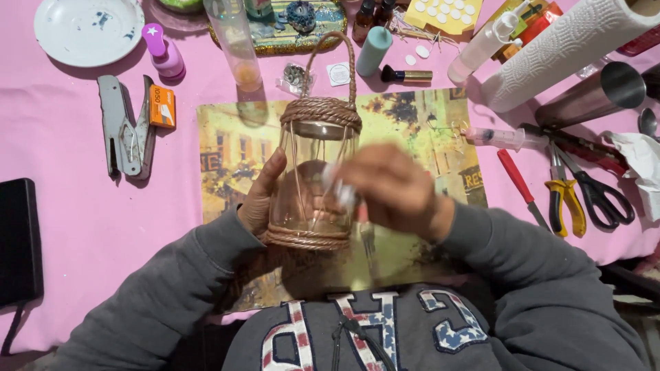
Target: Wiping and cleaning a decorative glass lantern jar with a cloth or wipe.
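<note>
One twine-wrapped glass jar point(313, 175) between hands

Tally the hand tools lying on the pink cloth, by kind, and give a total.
Staplers: 1
Scissors: 1
Yellow-handled pliers: 1
Red-handled screwdriver: 1
Total: 4
A left hand holds the twine-wrapped glass jar; the right hand is blurred.

Right hand point(395, 189): blurred; I can't make out the white bit in its fingers.
Paper towel roll point(570, 48): cut off by the top edge.
</note>
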